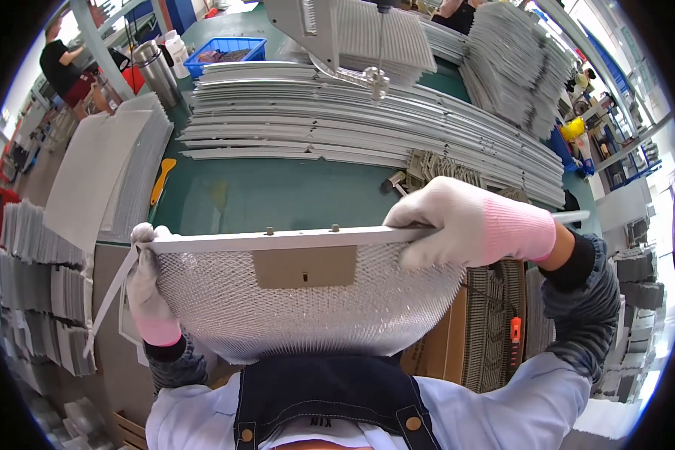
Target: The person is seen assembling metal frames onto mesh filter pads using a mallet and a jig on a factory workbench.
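Observation:
A silvery metal mesh panel (307, 322) is held upright close to my body. Along its top edge runs a white metal frame strip (232, 243), with two small clips standing on it. The strip sticks out past the panel on the right, and a further length slants down at the left corner. Set in the mesh under the strip is a grey-brown plate (305, 266) with a small slot. My left hand (148, 281), gloved in white, grips the left corner. My gloved right hand (450, 225) pinches the strip near its right end, thumb below and fingers above.
Long metal strips (277, 127) lie stacked across the green table (240, 191). A yellow scraper (163, 181) and mesh sheets (109, 161) are at left; a small hammer (392, 182) and a pile of clips (442, 166) are beyond my right hand. A machine arm (330, 60) overhangs the strips.

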Demonstrator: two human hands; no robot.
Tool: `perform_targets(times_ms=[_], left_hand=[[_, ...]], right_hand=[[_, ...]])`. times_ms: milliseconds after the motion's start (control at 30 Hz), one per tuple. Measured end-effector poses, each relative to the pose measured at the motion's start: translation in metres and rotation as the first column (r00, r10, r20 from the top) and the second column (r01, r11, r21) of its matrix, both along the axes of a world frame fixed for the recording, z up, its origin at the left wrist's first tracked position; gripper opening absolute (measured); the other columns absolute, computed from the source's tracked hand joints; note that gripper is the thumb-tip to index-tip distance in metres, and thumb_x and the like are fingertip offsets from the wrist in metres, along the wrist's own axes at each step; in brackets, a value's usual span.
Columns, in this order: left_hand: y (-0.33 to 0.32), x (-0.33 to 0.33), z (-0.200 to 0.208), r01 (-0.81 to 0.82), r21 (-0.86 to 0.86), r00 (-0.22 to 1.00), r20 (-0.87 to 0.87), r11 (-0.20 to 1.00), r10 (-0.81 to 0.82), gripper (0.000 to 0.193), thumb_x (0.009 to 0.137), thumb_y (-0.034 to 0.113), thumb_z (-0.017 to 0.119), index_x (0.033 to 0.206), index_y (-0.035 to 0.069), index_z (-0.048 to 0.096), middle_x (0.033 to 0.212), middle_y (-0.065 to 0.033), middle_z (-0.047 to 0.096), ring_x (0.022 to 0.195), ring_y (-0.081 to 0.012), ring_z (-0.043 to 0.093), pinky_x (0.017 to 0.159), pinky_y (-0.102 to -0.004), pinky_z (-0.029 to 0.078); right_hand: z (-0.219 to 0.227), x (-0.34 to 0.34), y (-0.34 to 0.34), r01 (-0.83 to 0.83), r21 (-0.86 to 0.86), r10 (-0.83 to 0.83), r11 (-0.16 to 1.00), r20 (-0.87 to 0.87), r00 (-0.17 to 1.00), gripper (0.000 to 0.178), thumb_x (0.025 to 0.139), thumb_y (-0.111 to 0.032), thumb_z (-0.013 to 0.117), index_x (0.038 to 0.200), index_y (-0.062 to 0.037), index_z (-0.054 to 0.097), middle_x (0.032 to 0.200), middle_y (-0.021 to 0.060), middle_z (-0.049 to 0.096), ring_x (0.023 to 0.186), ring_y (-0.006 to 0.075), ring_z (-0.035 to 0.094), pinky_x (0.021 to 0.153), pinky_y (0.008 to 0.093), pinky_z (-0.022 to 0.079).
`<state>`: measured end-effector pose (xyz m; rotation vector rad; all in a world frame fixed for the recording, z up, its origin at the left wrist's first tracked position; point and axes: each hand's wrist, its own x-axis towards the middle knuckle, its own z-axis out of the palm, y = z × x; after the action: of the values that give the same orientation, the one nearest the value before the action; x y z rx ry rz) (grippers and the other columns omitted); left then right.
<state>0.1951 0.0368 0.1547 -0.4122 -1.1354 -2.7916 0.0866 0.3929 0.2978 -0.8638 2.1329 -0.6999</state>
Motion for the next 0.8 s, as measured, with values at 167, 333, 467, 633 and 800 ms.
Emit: perform_targets(times_ms=[167, 333, 467, 633, 800], left_hand=[[0.007, -0.008, 0.002, -0.092, -0.024, 0.996, -0.018, 0.995, 0.091, 0.016, 0.097, 0.019, 0.055, 0.111, 0.011, 0.054, 0.093, -0.0017, 0.051, 0.089, -0.0156, 0.052, 0.087, -0.0347, 0.048], [0.007, -0.002, 0.001, -0.162, -0.051, 0.983, 0.082, 0.985, 0.166, 0.02, 0.101, 0.023, 0.049, 0.115, 0.011, 0.056, 0.099, -0.0021, 0.056, 0.095, -0.0149, 0.056, 0.088, -0.0339, 0.049], [0.009, -0.005, -0.001, -0.357, -0.231, 0.881, 0.238, 0.905, 0.409, 0.028, 0.104, 0.025, 0.042, 0.123, 0.009, 0.054, 0.107, -0.0031, 0.059, 0.099, -0.015, 0.058, 0.088, -0.0316, 0.049], [0.006, -0.014, -0.009, -0.387, -0.323, 0.844, 0.253, 0.864, 0.473, 0.03, 0.104, 0.025, 0.041, 0.126, 0.009, 0.053, 0.112, -0.004, 0.06, 0.101, -0.0161, 0.06, 0.089, -0.0313, 0.05], [0.011, -0.02, -0.007, -0.241, -0.159, 0.962, 0.088, 0.957, 0.257, 0.019, 0.1, 0.023, 0.051, 0.116, 0.012, 0.054, 0.099, -0.0016, 0.055, 0.096, -0.0149, 0.056, 0.087, -0.0318, 0.048]], right_hand=[[-0.012, 0.007, 0.008, 0.093, -0.076, -0.106, 0.993, -0.177, 0.979, 0.031, 0.079, -0.013, 0.067, 0.103, 0.0062, 0.067, 0.076, 0.0124, 0.066, 0.068, 0.0176, 0.063, 0.066, 0.0306, 0.051], [-0.003, 0.0, 0.024, 0.072, -0.061, -0.071, 0.996, 0.023, 0.997, 0.038, 0.077, -0.004, 0.064, 0.114, 0.0027, 0.065, 0.08, 0.0105, 0.069, 0.067, 0.0131, 0.063, 0.064, 0.0273, 0.051], [-0.003, -0.004, 0.046, 0.163, -0.091, -0.169, 0.982, -0.066, 0.983, 0.037, 0.077, -0.002, 0.064, 0.114, -0.0002, 0.066, 0.081, 0.0096, 0.069, 0.065, 0.0118, 0.061, 0.063, 0.0269, 0.051], [-0.009, 0.007, 0.05, 0.122, -0.087, -0.137, 0.989, -0.195, 0.971, 0.021, 0.084, -0.007, 0.06, 0.101, 0.0044, 0.066, 0.075, 0.0144, 0.065, 0.063, 0.0194, 0.063, 0.061, 0.0321, 0.05], [-0.007, 0.017, 0.052, 0.014, 0.018, -0.01, 1.0, -0.211, 0.977, 0.015, 0.089, -0.01, 0.057, 0.093, 0.0043, 0.055, 0.072, 0.0177, 0.057, 0.068, 0.033, 0.062, 0.064, 0.041, 0.048]])
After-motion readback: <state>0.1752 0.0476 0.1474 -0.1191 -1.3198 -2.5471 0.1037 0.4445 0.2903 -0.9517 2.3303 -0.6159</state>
